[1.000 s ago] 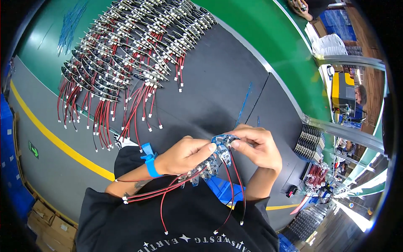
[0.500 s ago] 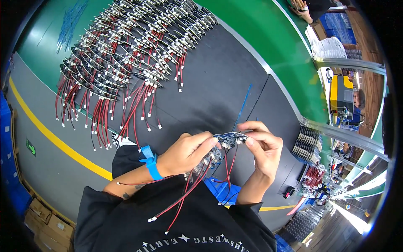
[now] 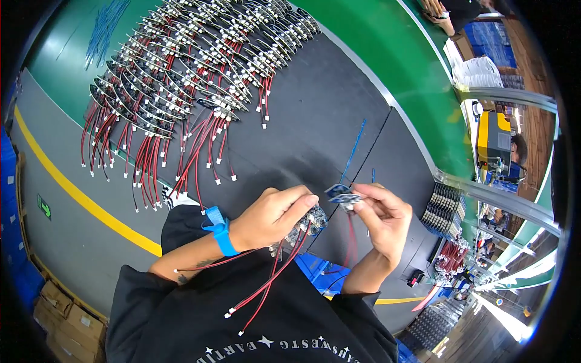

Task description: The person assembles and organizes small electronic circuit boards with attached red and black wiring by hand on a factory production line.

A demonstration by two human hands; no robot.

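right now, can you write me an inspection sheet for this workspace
Surface: dark mat, with green surface beyond.
Job's things: curved circuit boards packed in rows at upper left.
Clutter: blue streaks on green, marks or strands, cannot tell.
Grip: left hand holds a bundle of boards; right hand pinches at least one board, apart from the bundle.
Cables: red and black wires with white plugs trail from the rows and bundle.
Surroundings: another person's hand at upper right; yellow-and-black machine at right; cardboard boxes at lower left.
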